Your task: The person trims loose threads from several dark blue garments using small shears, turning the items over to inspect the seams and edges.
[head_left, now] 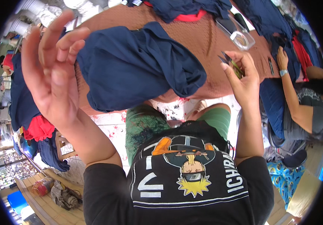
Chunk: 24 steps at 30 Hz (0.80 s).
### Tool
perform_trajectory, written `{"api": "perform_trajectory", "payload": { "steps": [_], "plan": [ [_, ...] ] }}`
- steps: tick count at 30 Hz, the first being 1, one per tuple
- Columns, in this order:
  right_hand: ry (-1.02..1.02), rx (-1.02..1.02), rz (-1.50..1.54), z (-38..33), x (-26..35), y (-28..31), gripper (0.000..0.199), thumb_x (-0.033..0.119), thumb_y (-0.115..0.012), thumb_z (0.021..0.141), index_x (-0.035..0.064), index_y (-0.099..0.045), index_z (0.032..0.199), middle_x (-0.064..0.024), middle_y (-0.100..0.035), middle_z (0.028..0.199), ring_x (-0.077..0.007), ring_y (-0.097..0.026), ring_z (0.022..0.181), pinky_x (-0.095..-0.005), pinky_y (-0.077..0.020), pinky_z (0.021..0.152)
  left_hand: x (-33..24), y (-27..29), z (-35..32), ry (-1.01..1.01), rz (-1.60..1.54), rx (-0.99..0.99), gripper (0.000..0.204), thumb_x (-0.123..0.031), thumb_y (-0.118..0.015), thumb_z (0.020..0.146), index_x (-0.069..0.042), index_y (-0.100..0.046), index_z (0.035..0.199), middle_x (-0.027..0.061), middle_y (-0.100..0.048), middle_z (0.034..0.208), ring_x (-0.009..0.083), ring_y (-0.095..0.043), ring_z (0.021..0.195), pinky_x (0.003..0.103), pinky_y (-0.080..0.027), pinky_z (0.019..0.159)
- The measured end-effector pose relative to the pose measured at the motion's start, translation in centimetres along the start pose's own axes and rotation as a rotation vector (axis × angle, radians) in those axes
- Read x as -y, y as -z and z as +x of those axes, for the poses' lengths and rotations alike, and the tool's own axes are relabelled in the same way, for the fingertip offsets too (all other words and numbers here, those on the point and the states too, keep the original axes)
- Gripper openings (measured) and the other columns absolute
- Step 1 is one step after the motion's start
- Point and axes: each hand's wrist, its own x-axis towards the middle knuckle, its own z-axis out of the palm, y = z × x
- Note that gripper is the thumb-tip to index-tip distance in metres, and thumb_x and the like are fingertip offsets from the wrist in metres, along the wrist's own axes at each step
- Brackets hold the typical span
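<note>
My left hand [54, 75] is raised at the left with its fingers apart, holding nothing. Part of a bunched navy blue garment [131, 67] shows beside it, lying folded on the brown-covered table [214, 37]. On the right, my right hand [245, 77] is closed around a small pair of thread snips [236, 68], with dark blades and a yellowish-green handle. The blades point up and to the left, apart from the garment. The snips are over the table's near edge.
A clear plastic dispenser [242, 40] stands beyond my right hand. More navy cloth [191, 7] with red lies at the far edge. At the right, another person's arm [290, 86] reaches to dark garments. Navy and red clothes [39, 127] hang at the left. A wooden bench [38, 195] is lower left.
</note>
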Motion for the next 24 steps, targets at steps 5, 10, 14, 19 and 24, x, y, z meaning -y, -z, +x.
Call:
{"api": "perform_trajectory", "payload": {
  "steps": [5, 10, 14, 19, 24],
  "plan": [
    [0.067, 0.227, -0.001, 3.3, 0.7, -4.8, 0.022, 0.018, -0.077, 0.079, 0.0045, -0.069, 0.094, -0.0099, -0.067, 0.089, -0.0238, -0.065, 0.081, -0.0329, -0.0515, 0.075, 3.4, 1.7, 2.0, 0.366, 0.086, -0.333, 0.043, -0.021, -0.056, 0.096, 0.000, -0.049, 0.133, 0.0153, -0.058, 0.127, 0.0207, -0.060, 0.110, 0.032, -0.042, 0.099],
    [-0.063, 0.463, -0.425, 9.2, 3.6, -15.0, 0.038, 0.043, -0.072, 0.077, 0.0060, -0.071, 0.085, -0.0202, -0.069, 0.087, -0.0379, -0.067, 0.082, -0.0450, -0.0528, 0.076, 13.9, 0.1, 1.3, 0.621, 0.179, -0.080, 0.027, -0.013, -0.057, 0.095, -0.001, -0.063, 0.118, 0.0061, -0.066, 0.114, 0.0143, -0.060, 0.106, 0.029, -0.045, 0.096],
    [-0.086, 0.355, -0.317, 10.5, -0.3, -19.0, 0.041, 0.040, -0.073, 0.078, 0.0018, -0.068, 0.091, -0.0205, -0.069, 0.087, -0.0375, -0.067, 0.081, -0.0442, -0.0530, 0.074, 18.4, -1.8, -0.9, 0.721, 0.272, 0.106, 0.040, -0.007, -0.056, 0.093, 0.002, -0.051, 0.131, 0.0136, -0.063, 0.123, 0.0211, -0.060, 0.113, 0.031, -0.045, 0.098],
    [-0.316, 0.083, 0.748, 15.5, 3.2, -10.6, 0.020, 0.026, -0.068, 0.087, 0.0071, -0.066, 0.084, 0.0015, -0.058, 0.060, -0.0101, -0.052, 0.049, -0.0241, -0.0397, 0.048, 15.2, -1.1, 3.4, 0.611, 0.521, 0.395, 0.066, -0.022, -0.067, 0.084, 0.004, -0.040, 0.138, 0.0252, -0.052, 0.133, 0.0341, -0.051, 0.124, 0.037, -0.041, 0.104],
    [-0.179, 0.054, 0.810, 18.9, 7.1, -0.6, 0.018, 0.028, -0.067, 0.086, 0.0136, -0.061, 0.078, 0.0085, -0.045, 0.050, -0.0032, -0.035, 0.038, -0.0209, -0.0217, 0.039, 14.1, -1.1, 8.8, 0.551, 0.261, 0.557, 0.045, -0.031, -0.068, 0.083, -0.002, -0.060, 0.115, 0.0201, -0.066, 0.103, 0.0293, -0.065, 0.094, 0.036, -0.049, 0.082]
  ]
}}
